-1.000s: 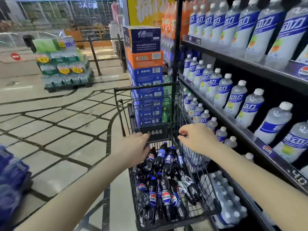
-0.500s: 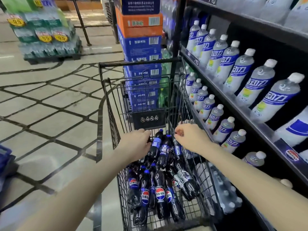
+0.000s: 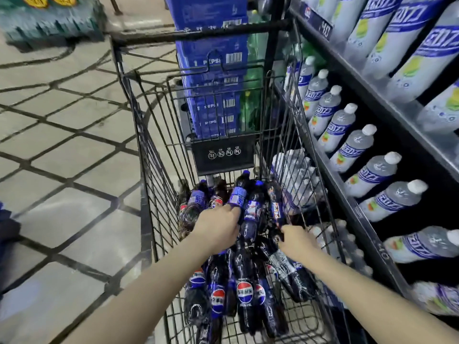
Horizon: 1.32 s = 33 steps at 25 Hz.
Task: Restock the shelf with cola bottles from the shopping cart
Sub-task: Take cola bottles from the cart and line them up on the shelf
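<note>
A: What writing can you read?

B: "PEPSI" on the blue boxes (image 3: pixel 213 78) stacked beyond the cart (image 3: pixel 149 194), with barcodes. The cola bottles (image 3: pixel 244 291) in the cart carry the red-white-blue Pepsi globe with Chinese characters. The pale bottles (image 3: pixel 357 145) on the shelf (image 3: pixel 367 234) right of the cart have blue bands of Chinese script. A tag on the shelf edge reads something like "40". Yellow price discs on the packs (image 3: pixel 49 18) far left of the cart are too blurred to read.

A: What changed from half a second back?

B: Both hands have dropped from near the cart's rim down into the pile, and the view has tipped lower and closer.

A: The grips?

B: The left hand (image 3: pixel 218 227) is curled round a bottle (image 3: pixel 237 194) at the cart's far end. The right hand (image 3: pixel 296 240) has fingers bent onto another (image 3: pixel 275 212) just beside it; I cannot tell if it grips.

A: Which way do they lie?

B: Lengthwise along the cart, mostly caps towards its far end, tilted up.
</note>
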Each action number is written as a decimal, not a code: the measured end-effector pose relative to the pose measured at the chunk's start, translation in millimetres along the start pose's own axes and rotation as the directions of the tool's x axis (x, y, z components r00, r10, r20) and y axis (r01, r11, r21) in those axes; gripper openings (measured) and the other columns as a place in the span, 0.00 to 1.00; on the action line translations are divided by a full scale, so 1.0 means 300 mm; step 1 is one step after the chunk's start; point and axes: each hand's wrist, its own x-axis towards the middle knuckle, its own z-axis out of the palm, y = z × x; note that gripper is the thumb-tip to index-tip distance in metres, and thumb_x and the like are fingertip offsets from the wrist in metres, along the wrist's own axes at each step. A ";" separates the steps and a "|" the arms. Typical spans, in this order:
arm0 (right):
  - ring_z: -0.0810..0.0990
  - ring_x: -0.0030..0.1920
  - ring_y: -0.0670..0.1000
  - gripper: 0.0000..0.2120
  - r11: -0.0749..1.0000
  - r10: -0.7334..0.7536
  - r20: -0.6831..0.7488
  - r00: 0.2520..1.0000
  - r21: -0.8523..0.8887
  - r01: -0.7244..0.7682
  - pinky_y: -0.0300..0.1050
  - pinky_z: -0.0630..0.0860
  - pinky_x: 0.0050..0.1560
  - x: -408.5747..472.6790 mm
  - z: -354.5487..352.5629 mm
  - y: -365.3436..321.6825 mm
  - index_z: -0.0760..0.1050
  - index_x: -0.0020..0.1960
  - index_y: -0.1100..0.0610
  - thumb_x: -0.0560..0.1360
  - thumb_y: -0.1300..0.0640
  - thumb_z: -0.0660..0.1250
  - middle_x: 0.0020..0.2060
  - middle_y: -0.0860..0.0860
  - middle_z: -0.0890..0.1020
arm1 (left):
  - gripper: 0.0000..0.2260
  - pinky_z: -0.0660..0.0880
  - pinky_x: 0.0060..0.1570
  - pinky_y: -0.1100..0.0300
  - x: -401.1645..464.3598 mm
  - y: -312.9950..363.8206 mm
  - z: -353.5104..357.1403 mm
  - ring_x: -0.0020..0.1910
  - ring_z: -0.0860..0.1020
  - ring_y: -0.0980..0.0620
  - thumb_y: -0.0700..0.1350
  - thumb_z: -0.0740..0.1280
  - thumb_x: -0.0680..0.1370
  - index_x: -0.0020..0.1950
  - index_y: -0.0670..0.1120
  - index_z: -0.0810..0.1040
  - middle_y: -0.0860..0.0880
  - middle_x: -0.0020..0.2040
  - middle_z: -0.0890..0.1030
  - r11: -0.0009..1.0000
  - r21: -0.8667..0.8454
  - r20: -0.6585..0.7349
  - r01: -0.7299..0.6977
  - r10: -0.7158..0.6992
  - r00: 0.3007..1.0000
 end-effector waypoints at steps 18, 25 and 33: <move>0.77 0.35 0.50 0.19 0.934 0.277 0.045 0.960 0.220 -0.280 0.40 0.67 0.29 0.127 0.289 0.103 0.66 0.39 0.57 0.73 0.45 0.70 0.37 0.51 0.77 | 0.14 0.72 0.46 0.52 0.032 0.037 0.297 0.57 0.76 0.41 0.49 0.57 0.80 0.63 0.44 0.70 0.45 0.58 0.76 0.986 -0.155 0.154 0.062 -0.038 0.987; 0.77 0.37 0.51 0.21 0.924 0.163 -0.147 0.976 0.368 -0.099 0.39 0.69 0.33 -0.022 0.121 -0.016 0.75 0.51 0.55 0.67 0.43 0.74 0.42 0.51 0.82 | 0.24 0.71 0.51 0.59 -0.001 0.123 0.292 0.57 0.76 0.46 0.53 0.64 0.78 0.69 0.41 0.66 0.44 0.61 0.77 0.663 -0.648 0.347 0.374 -0.179 0.920; 0.81 0.52 0.58 0.16 0.955 0.014 -0.270 0.963 0.288 0.067 0.46 0.76 0.46 -0.217 -0.042 -0.225 0.71 0.60 0.53 0.73 0.51 0.65 0.51 0.54 0.82 | 0.18 0.78 0.51 0.47 -0.026 0.164 0.194 0.49 0.79 0.49 0.57 0.67 0.75 0.55 0.45 0.67 0.48 0.49 0.77 -0.150 -0.905 0.423 0.397 -0.398 0.814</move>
